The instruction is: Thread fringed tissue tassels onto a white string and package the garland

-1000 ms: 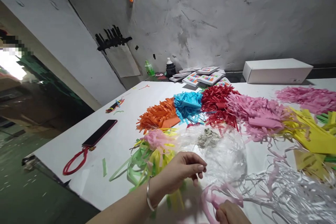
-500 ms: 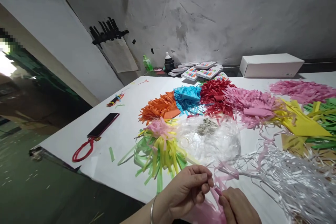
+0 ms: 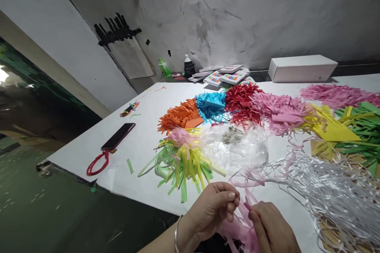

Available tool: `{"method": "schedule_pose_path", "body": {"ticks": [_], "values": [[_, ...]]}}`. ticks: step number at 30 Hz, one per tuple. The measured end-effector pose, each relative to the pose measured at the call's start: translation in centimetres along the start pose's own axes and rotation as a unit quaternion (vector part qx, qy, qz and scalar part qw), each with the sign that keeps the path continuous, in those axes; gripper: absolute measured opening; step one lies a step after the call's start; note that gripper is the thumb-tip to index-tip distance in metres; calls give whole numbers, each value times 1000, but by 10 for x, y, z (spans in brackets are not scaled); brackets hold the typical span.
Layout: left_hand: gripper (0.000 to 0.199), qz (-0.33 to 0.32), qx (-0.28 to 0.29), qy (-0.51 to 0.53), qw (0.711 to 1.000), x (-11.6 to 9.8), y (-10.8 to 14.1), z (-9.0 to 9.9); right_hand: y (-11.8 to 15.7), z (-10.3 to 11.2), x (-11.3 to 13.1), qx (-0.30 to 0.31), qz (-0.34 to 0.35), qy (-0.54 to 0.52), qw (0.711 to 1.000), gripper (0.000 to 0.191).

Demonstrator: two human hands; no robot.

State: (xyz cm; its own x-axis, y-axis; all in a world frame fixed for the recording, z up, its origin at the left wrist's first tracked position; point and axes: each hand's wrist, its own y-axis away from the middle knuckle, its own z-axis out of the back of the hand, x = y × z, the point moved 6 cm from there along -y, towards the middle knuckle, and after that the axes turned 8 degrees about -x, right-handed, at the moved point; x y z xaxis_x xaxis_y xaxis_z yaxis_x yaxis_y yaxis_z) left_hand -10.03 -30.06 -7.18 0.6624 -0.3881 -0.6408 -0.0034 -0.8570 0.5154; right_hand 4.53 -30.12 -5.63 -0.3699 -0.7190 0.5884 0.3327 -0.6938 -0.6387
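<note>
My left hand [image 3: 215, 207], with a silver bangle at the wrist, is closed at the table's near edge. Its thumb presses on the curled fingers; whatever lies between them is too small to make out. Close on its right, my right hand [image 3: 273, 225] pinches the twisted top of a pink paper tassel [image 3: 249, 231], whose strips hang below both hands. Just beyond my left hand lies a fringed bunch of yellow and green paper strips [image 3: 187, 166] with pink on top. A clear plastic bag [image 3: 243, 152] with greyish contents sits behind the hands.
Fringed paper bundles in orange [image 3: 181, 116], blue [image 3: 210, 104], red [image 3: 243, 99], pink [image 3: 280, 112] and yellow [image 3: 332, 124] line the white table [image 3: 154, 106]. Silver strands [image 3: 335, 193] heap at right. A phone [image 3: 118, 136] lies left; a white box [image 3: 301, 69] stands at the back.
The view has shifted slightly, so the table things sit a little higher in the picture. Both hands keep nearly the same pose, and the pink tassel is still in the right hand.
</note>
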Motion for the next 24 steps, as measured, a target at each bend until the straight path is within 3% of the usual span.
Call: {"method": "schedule_pose_path", "body": {"ticks": [6,15,24], "values": [[24,5,1,-11,1000,6,4,2,0,0,6,34,24,-2,999,16],[19,13,0,-26,1000,13,7,7,-4,2,17,35,65,16,997,16],[20,22,4,-20,1000,18,9,6,-3,2,18,44,56,14,997,18]]}}
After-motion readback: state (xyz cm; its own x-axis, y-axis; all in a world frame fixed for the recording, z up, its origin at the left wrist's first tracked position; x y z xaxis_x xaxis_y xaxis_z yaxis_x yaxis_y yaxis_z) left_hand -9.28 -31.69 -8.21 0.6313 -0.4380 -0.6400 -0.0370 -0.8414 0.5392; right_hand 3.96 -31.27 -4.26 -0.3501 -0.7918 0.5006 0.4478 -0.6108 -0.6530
